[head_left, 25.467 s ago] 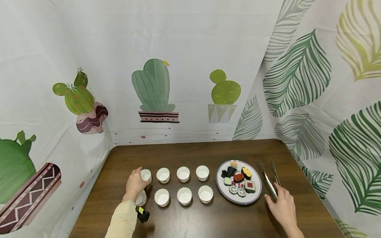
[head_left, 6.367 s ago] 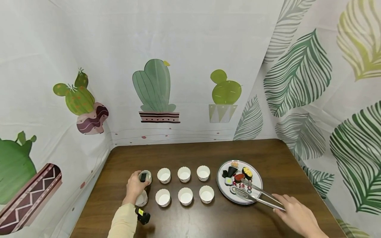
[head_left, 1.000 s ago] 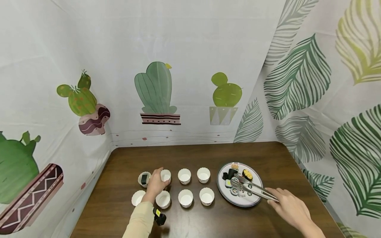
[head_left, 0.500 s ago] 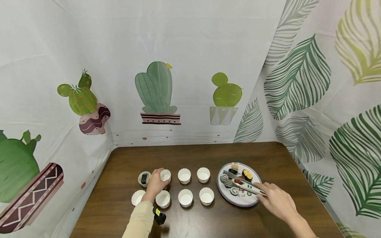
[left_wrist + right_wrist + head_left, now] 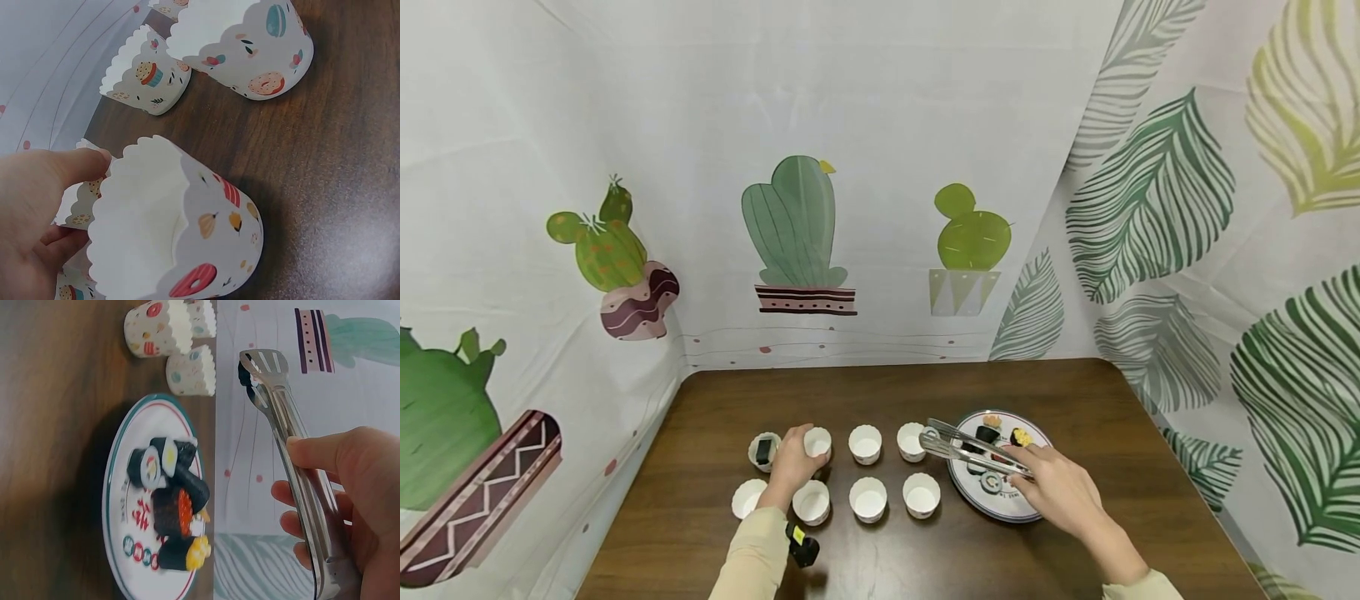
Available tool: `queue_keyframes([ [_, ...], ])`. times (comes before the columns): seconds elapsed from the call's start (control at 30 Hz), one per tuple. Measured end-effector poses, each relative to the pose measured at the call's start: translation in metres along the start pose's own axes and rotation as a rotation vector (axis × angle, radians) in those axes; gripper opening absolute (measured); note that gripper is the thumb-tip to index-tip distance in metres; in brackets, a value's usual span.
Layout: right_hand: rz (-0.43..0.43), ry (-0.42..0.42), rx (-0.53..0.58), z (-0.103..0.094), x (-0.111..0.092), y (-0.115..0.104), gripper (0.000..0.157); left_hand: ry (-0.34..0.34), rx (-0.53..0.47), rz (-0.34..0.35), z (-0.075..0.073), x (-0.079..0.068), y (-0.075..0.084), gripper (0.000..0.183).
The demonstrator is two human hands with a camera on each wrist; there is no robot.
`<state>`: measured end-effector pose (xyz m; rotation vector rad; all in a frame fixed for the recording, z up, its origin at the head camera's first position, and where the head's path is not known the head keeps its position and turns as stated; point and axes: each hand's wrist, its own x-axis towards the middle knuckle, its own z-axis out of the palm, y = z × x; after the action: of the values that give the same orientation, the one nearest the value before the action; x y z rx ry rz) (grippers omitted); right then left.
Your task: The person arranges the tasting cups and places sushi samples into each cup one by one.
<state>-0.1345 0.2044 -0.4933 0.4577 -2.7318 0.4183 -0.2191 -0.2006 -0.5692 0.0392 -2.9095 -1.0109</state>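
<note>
My left hand (image 5: 793,462) pinches the rim of a white paper baking cup (image 5: 817,442), second in the back row; in the left wrist view the thumb and a finger grip that cup (image 5: 80,203) behind a nearer one. My right hand (image 5: 1060,487) holds metal tongs (image 5: 973,454), fingers and thumb curled round the arms. Between the tong tips is a small sushi roll (image 5: 244,374), mostly hidden, with a dark rim and white inside. The tips hover by the back row's rightmost cup (image 5: 911,442). Below the tongs lies the plate (image 5: 981,507) of sushi pieces.
Two rows of paper cups stand on the brown table (image 5: 895,567). The back row's leftmost cup (image 5: 752,454) contains a dark sushi piece (image 5: 764,452). A corn-topped sushi (image 5: 194,553) and several others remain on the plate. A patterned curtain (image 5: 880,250) hangs behind.
Within the last second my right hand has lifted the tongs with the sushi roll off the plate and moved left. Since 6.4 s ago my left hand has shifted from the first cup to the second.
</note>
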Motion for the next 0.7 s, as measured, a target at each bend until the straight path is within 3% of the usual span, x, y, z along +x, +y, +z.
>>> queue_keyframes([
  [0.43,-0.093,0.057,0.002,0.015,0.026,-0.022,0.036,0.005,-0.016,-0.01,0.0,-0.002,0.0,0.062],
  [0.7,-0.09,0.01,0.027,0.02,0.042,-0.036,0.036,0.011,-0.022,-0.012,0.0,-0.002,0.0,0.062],
])
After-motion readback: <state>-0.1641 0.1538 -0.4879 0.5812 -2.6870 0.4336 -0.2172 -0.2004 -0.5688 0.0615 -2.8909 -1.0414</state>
